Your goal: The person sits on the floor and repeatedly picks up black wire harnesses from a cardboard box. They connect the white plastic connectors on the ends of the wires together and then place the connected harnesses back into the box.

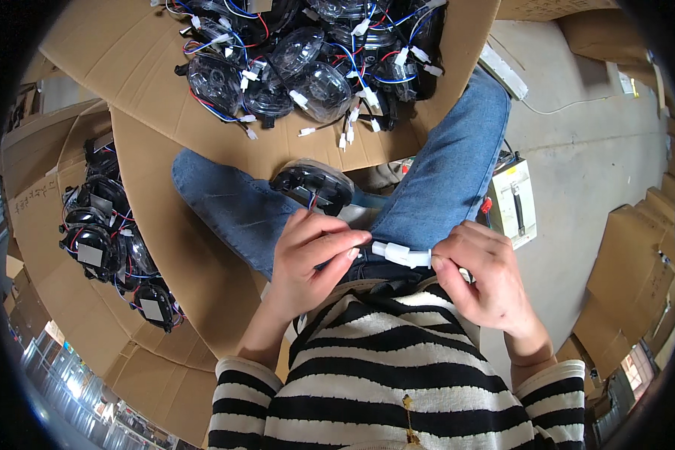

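White plastic, a small plug [402, 254], is sitting between the two hands, just above the striped shirt [397, 375] and over the lap. The left hand [311, 259] is lying at 9 o'clock from the plug. Its fingers are curling closed, and the thumb and first fingertips are pinching the left end of the plug. The right hand [484, 279] is lying at 3 o'clock from the plug. It is also closed, and its fingertips are gripping the right end of the plug. Whether this hand is holding a second piece, I cannot tell, because the fingers are covering that part.

At 11 o'clock from the plug, a black lamp [313, 184] with a clear cover is resting on the left knee of the jeans [442, 172]. Thin red and blue wires [312, 201] are running from it down toward the left hand.

At 12 o'clock, far from the hands, a heap of lamps [307, 67] with loose wires and white plugs is lying on a cardboard sheet [127, 52]. At 9 o'clock, well apart, more lamps [105, 240] are standing in a cardboard box [37, 217]. At 2 o'clock, a pale metal box [516, 202] with a handle is standing on the grey floor [592, 150].
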Demonstrator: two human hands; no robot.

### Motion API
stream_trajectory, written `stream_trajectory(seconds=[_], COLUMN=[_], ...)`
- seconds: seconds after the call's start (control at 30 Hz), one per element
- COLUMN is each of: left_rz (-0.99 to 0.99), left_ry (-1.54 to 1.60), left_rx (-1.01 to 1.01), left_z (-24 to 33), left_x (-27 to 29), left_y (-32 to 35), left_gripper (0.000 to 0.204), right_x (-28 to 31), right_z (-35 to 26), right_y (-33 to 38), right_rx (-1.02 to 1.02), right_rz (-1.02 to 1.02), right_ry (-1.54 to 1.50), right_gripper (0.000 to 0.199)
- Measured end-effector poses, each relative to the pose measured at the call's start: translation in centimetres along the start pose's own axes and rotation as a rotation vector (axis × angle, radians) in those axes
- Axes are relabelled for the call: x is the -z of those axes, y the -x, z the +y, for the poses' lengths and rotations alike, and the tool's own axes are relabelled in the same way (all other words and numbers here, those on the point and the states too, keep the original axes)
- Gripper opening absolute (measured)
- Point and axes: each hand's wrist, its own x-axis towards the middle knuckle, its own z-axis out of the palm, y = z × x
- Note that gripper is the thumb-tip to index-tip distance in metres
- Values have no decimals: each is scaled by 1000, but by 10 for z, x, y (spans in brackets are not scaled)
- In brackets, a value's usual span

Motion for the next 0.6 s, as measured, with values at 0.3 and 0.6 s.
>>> stream_trajectory(seconds=[0.3, 0.6], left_rz=[-200, -197], left_ry=[172, 112], left_rx=[-1, 5], left_z=[-4, -2], left_x=[9, -2], left_y=[-6, 3], left_gripper=[17, 15], right_x=[-2, -12], right_z=[4, 6], right_y=[-3, 0], right_rx=[58, 49], right_rz=[-47, 29], right_ry=[-42, 20], right_gripper=[5, 6])
